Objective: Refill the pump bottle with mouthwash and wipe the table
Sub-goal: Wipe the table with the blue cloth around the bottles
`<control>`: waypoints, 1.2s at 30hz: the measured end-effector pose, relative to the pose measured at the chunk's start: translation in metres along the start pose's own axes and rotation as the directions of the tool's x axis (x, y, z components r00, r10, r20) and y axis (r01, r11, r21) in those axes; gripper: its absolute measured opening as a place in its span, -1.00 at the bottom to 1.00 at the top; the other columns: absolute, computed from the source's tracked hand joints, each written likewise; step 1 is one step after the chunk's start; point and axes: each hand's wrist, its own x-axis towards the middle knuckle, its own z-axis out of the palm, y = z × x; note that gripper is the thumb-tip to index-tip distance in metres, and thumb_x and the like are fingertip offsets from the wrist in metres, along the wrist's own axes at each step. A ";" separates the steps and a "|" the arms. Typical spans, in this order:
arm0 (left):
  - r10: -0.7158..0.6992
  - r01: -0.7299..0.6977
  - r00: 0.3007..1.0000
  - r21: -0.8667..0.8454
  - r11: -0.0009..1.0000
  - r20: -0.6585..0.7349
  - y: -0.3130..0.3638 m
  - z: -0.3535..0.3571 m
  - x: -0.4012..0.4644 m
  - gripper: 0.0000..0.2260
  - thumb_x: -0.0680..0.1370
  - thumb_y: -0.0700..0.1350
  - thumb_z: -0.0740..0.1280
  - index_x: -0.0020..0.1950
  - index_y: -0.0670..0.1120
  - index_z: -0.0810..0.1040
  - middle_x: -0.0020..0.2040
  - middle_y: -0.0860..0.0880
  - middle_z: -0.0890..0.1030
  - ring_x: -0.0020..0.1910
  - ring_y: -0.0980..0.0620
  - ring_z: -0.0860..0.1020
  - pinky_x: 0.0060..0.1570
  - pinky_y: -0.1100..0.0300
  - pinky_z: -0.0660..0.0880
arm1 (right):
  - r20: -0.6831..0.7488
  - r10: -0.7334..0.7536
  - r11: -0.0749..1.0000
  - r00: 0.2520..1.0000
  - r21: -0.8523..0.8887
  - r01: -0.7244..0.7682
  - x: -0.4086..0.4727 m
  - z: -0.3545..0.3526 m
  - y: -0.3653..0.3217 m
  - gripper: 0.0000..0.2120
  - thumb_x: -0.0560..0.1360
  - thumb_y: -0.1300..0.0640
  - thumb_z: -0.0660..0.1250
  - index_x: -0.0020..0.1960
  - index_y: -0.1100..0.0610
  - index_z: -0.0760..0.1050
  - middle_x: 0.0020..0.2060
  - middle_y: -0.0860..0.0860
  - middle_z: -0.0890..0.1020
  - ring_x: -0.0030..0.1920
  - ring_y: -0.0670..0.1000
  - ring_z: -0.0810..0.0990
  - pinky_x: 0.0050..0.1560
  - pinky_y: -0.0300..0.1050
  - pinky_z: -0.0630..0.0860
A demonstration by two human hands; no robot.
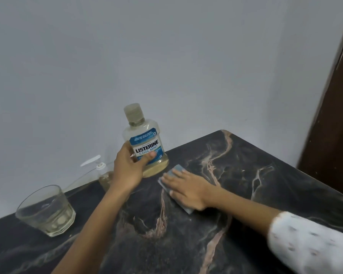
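My left hand (128, 171) grips the mouthwash bottle (145, 135) around its lower half, thumb across the blue label; the bottle is capped, tilted a little and holds pale liquid at the bottom. My right hand (186, 189) lies flat with straight fingers on a grey-blue cloth (177, 169) on the dark marble table (255, 175). The clear pump bottle (105, 179) with a white pump head (94, 162) stands by the wall, partly hidden behind my left wrist.
A clear drinking glass (46, 210) with a little pale liquid stands at the left of the table. A grey wall rises right behind the table. A dark wooden door frame (333, 115) runs down the right side.
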 end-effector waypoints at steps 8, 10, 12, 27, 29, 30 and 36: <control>-0.051 0.057 0.995 -0.066 0.996 0.080 -0.030 0.019 0.004 -0.65 0.45 -0.20 0.43 0.16 0.01 0.43 0.02 0.11 0.60 -0.02 0.24 0.56 -0.08 0.33 0.49 | 0.009 0.140 0.990 0.990 0.027 -0.140 -0.092 -0.017 0.092 -0.48 0.60 -0.22 -0.17 0.49 -0.14 -0.22 0.49 -0.22 -0.13 0.49 -0.20 -0.25 0.38 -0.39 -0.38; -0.065 0.072 0.994 -0.080 0.994 0.089 -0.036 0.025 0.003 -0.67 0.44 -0.22 0.44 0.14 0.01 0.45 0.02 0.08 0.61 -0.03 0.22 0.57 -0.08 0.32 0.49 | 0.016 0.309 0.951 0.951 -0.012 -0.309 -0.059 -0.019 0.126 -0.49 0.64 -0.12 -0.14 0.53 -0.03 -0.17 0.54 -0.06 -0.08 0.53 -0.06 -0.14 0.47 -0.22 -0.25; -0.080 0.087 0.992 -0.079 0.993 0.094 -0.042 0.030 0.003 -0.66 0.44 -0.24 0.44 0.13 -0.01 0.45 0.03 0.05 0.61 -0.01 0.19 0.58 -0.04 0.28 0.50 | 0.012 0.450 0.893 0.893 -0.009 -0.450 -0.019 -0.015 0.142 -0.49 0.66 -0.06 -0.14 0.56 0.05 -0.11 0.55 0.03 -0.04 0.54 0.03 -0.07 0.51 -0.06 -0.15; -0.113 0.117 0.985 -0.026 0.993 0.131 -0.065 0.033 0.015 -0.63 0.39 -0.21 0.48 0.14 -0.02 0.49 0.06 0.01 0.64 0.05 0.05 0.61 0.09 0.12 0.51 | -0.074 0.149 0.981 0.986 0.138 -0.138 -0.066 -0.019 0.140 -0.54 0.64 -0.06 0.04 0.52 -0.02 0.12 0.47 -0.17 0.15 0.44 -0.24 -0.03 0.36 -0.46 -0.23; -0.126 0.129 0.982 -0.015 0.992 0.142 -0.064 0.033 0.015 -0.65 0.39 -0.20 0.47 0.14 -0.04 0.49 0.07 -0.02 0.64 0.08 0.02 0.60 0.11 0.09 0.51 | -0.063 0.295 0.950 0.953 0.126 -0.286 -0.053 -0.024 0.170 -0.55 0.65 -0.01 0.05 0.52 0.00 0.12 0.49 -0.11 0.16 0.46 -0.19 0.00 0.37 -0.35 -0.13; -0.128 0.130 0.981 -0.004 0.991 0.147 -0.062 0.033 0.014 -0.65 0.40 -0.19 0.46 0.14 -0.04 0.49 0.09 -0.04 0.63 0.10 0.00 0.59 0.14 0.06 0.51 | -0.055 0.362 0.929 0.931 0.109 -0.355 -0.040 -0.025 0.182 -0.55 0.66 0.01 0.04 0.53 0.03 0.12 0.51 -0.05 0.14 0.49 -0.12 0.02 0.41 -0.27 -0.09; -0.123 0.125 0.992 0.110 0.986 -0.026 -0.044 0.032 -0.019 -0.32 0.41 -0.18 0.46 0.45 -0.12 0.21 0.37 -0.09 0.44 0.32 -0.02 0.42 0.33 0.03 0.34 | -0.029 0.593 0.805 0.804 0.029 -0.593 0.014 -0.018 0.196 -0.52 0.67 -0.01 -0.15 0.56 0.06 -0.04 0.55 -0.01 0.00 0.53 0.04 0.00 0.50 -0.04 -0.07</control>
